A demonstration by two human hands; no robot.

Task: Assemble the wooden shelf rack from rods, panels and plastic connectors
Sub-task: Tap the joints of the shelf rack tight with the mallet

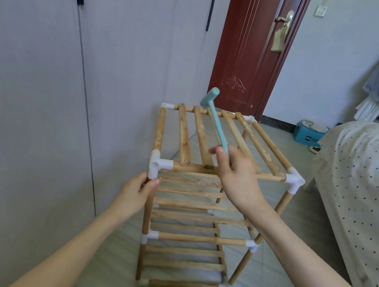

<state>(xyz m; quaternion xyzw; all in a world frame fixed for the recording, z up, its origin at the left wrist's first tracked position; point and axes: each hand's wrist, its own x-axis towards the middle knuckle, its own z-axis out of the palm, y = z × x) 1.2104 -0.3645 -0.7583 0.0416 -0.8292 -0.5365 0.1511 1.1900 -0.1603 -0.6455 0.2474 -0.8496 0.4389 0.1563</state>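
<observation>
The wooden shelf rack [194, 238] stands upright on the floor, three slatted tiers joined by white plastic connectors. My left hand [135, 192] grips the front left upright rod just under the top corner connector [156, 163]. My right hand [235, 172] holds the handle of a light blue plastic mallet [216, 120] above the top tier. The mallet's head hangs over the far end of the top slats, near the back rail. Another top connector [294, 181] caps the front right corner.
A grey wardrobe [46, 73] stands close on the left of the rack. A bed with a dotted cover [367, 194] lies to the right. A dark red door [252, 47] is behind, and a blue box [308, 134] sits on the floor by the wall.
</observation>
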